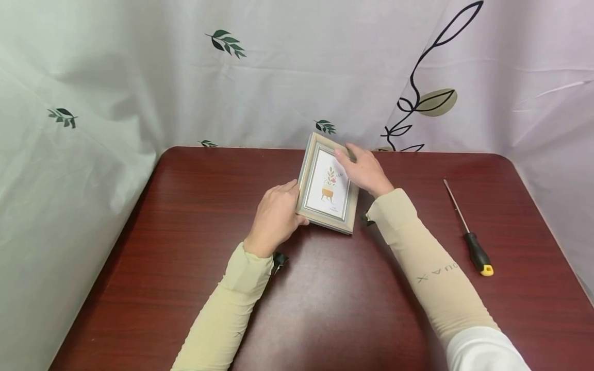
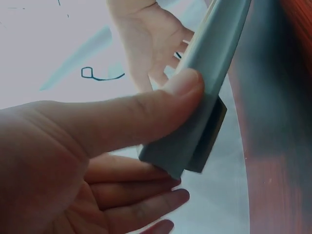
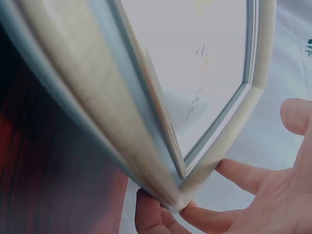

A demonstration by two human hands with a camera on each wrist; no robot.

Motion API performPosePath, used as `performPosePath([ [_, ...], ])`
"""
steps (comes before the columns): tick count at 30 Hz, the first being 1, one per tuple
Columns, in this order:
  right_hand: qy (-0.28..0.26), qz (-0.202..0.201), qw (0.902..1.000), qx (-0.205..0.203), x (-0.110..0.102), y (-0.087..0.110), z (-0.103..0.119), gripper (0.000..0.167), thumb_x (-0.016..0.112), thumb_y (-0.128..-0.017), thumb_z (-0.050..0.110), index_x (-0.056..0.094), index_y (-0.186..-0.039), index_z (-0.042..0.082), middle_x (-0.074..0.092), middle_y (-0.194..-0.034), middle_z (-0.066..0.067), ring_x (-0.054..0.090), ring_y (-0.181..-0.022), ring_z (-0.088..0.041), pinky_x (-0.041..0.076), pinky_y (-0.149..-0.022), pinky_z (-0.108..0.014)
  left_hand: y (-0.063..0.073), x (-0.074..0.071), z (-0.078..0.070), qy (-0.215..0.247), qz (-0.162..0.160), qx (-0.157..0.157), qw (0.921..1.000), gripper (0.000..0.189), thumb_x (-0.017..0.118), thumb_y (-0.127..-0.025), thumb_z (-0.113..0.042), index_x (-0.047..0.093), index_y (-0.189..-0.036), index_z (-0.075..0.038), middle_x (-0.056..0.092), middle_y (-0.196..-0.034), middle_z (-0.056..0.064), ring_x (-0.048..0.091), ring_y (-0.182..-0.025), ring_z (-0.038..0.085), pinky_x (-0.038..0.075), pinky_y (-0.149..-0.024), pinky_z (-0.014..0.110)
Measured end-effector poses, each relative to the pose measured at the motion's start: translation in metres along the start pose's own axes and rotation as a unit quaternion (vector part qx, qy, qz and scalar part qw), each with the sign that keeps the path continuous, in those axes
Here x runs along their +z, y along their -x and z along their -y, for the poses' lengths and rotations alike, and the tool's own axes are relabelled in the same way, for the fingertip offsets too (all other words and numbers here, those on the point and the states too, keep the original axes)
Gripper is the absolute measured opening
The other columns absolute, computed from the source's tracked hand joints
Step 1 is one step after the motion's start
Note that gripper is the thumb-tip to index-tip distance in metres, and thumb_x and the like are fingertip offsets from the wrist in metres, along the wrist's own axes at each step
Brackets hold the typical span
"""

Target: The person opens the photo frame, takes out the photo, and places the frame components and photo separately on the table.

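Observation:
A picture frame (image 1: 351,208) with a cream border and a potted-plant print is held tilted above the table. My left hand (image 1: 275,216) grips its lower left corner. In the left wrist view, the left thumb (image 2: 184,90) presses on the frame's grey-green side (image 2: 209,58), and a dark edge juts from behind it. My right hand (image 1: 368,170) is at the upper right corner. In the right wrist view, fingers of the right hand (image 3: 273,195) touch and curl round the frame's corner (image 3: 181,195), while its thumb stands apart from the border.
A screwdriver (image 1: 471,239) with a black and yellow handle lies at the right of the dark red table (image 1: 185,232). Behind the table hangs a white curtain (image 1: 274,77) with leaf prints. Dark straps or devices sit under both wrists.

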State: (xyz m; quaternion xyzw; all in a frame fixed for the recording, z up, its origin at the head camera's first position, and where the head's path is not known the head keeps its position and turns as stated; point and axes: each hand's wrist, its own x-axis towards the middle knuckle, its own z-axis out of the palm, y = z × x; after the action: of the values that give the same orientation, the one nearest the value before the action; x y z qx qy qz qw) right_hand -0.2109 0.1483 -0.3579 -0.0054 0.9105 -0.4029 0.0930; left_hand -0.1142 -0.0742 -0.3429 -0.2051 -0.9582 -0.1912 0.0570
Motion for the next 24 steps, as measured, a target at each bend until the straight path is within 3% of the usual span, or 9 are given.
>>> performPosePath([
  [9,-0.056,0.004,0.9983,0.019,0.003,0.002,-0.004,0.083,0.042,-0.097,0.068,0.028,-0.160,0.016,0.025,-0.163,-0.016,0.025,-0.148,-0.033,0.027,-0.118,-0.054,-0.004,-0.003,0.010,-0.009,-0.007,0.051,0.9986,0.074,0.097,-0.063,-0.026,0.067,-0.125,0.002,0.065,-0.131,0.017,0.060,-0.125,0.027,0.043,-0.109,0.039],
  [14,-0.105,0.001,0.9940,0.033,0.006,0.005,-0.002,0.089,0.045,-0.093,0.072,0.027,-0.160,0.016,0.024,-0.162,-0.018,0.031,-0.142,-0.034,0.034,-0.113,-0.055,-0.002,-0.005,0.014,-0.015,-0.009,0.062,0.9980,0.080,0.096,-0.065,-0.031,0.065,-0.132,0.001,0.062,-0.136,0.015,0.060,-0.126,0.027,0.044,-0.108,0.041],
  [24,-0.165,0.010,0.9854,0.040,0.003,0.009,0.001,0.101,0.055,-0.088,0.072,0.020,-0.160,0.009,0.033,-0.153,-0.021,0.039,-0.134,-0.032,0.038,-0.110,-0.054,-0.003,-0.008,0.020,-0.035,-0.024,0.106,0.9934,0.085,0.094,-0.067,-0.033,0.061,-0.137,0.000,0.059,-0.141,0.012,0.059,-0.127,0.026,0.043,-0.108,0.039],
])
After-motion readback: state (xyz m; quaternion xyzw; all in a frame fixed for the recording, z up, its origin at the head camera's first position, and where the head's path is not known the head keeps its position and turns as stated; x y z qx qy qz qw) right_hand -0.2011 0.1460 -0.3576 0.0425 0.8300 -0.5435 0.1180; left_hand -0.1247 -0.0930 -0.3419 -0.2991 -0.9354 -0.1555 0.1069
